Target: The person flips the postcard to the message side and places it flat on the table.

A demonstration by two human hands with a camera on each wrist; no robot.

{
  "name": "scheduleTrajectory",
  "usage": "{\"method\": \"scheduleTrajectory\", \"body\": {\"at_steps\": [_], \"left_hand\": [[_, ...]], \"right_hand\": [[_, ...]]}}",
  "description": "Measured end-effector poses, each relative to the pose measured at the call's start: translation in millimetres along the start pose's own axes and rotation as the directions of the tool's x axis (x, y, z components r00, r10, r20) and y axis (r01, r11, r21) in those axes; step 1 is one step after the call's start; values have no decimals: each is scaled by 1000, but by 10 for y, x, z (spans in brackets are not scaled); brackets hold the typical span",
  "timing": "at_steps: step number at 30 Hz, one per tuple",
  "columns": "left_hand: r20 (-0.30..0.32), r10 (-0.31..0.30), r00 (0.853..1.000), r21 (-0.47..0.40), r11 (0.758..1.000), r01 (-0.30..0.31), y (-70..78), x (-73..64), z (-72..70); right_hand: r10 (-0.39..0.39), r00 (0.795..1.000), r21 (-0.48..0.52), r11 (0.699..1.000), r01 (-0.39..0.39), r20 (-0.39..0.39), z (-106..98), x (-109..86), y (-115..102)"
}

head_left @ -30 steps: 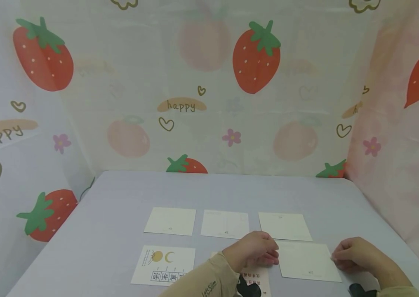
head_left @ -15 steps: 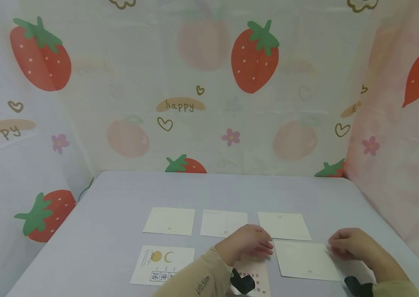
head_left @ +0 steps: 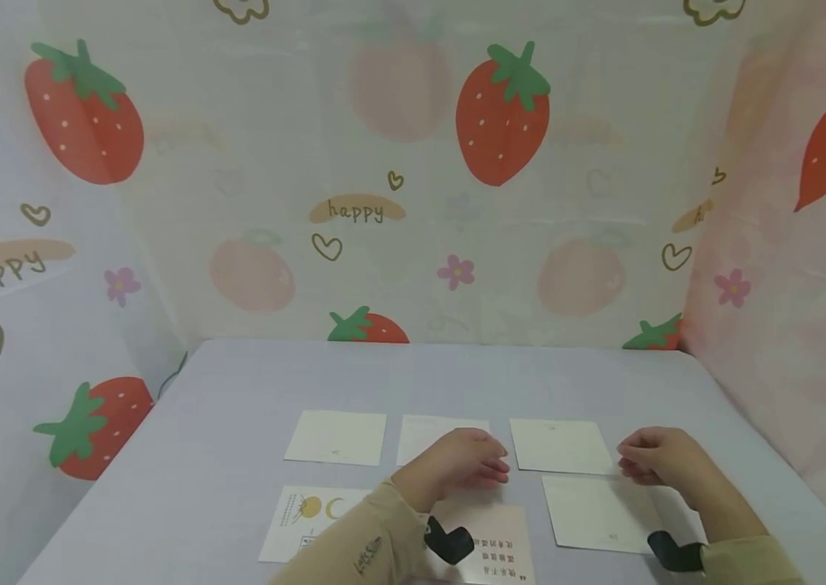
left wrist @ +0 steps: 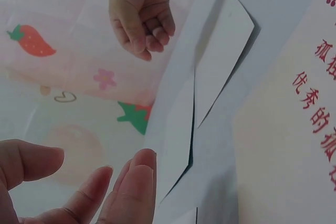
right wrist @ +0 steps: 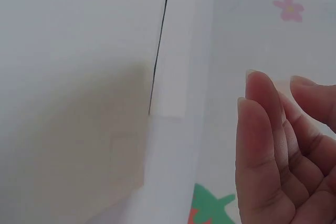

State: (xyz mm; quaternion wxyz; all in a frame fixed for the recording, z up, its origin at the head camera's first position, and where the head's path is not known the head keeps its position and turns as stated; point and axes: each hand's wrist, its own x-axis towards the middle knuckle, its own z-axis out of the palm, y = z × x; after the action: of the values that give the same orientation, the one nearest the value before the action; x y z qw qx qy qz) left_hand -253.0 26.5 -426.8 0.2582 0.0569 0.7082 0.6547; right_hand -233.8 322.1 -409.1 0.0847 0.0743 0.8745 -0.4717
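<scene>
My left hand (head_left: 449, 467) hovers over the middle of two rows of paper cards, holding nothing, its fingers relaxed and the thumb apart from them in the left wrist view. Beneath it lies a card with red writing (head_left: 497, 544), partly covered by the sleeve; it overlaps a back-row blank card (head_left: 420, 435). My right hand (head_left: 665, 459), fingers loosely bent and holding nothing, is over the far right corner of the front blank card (head_left: 592, 512). Just to its left lies another blank card (head_left: 562, 445). In the right wrist view, a shadow falls on a pale card (right wrist: 79, 156).
At the back left lies another blank card (head_left: 335, 436). In front of it, a card with a sun and moon (head_left: 303, 520) is partly hidden by the left sleeve (head_left: 362, 540). Strawberry-printed cloth (head_left: 413, 162) encloses the white table (head_left: 237, 374) at the back and sides.
Both hands have lifted off the front right blank card's sides and moved left and toward the back. That card stays on the table, with more of the red-writing card showing.
</scene>
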Motion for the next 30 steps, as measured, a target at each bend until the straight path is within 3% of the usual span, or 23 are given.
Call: {"method": "scheduleTrajectory", "body": {"at_steps": [7,15,30], "left_hand": [[-25,0,1000,32,999,1,-58,-67,-177],[-44,-1,999,-1,1000,1,-103,-192,-378],[-79,-20,997,27,999,22,-164,-353,-679]], "right_hand": [[-45,999,7,999,45,20,165,2,-152],[-83,995,5,997,83,55,356,5,-270],[-71,989,54,996,64,130,616,-22,-346]]}}
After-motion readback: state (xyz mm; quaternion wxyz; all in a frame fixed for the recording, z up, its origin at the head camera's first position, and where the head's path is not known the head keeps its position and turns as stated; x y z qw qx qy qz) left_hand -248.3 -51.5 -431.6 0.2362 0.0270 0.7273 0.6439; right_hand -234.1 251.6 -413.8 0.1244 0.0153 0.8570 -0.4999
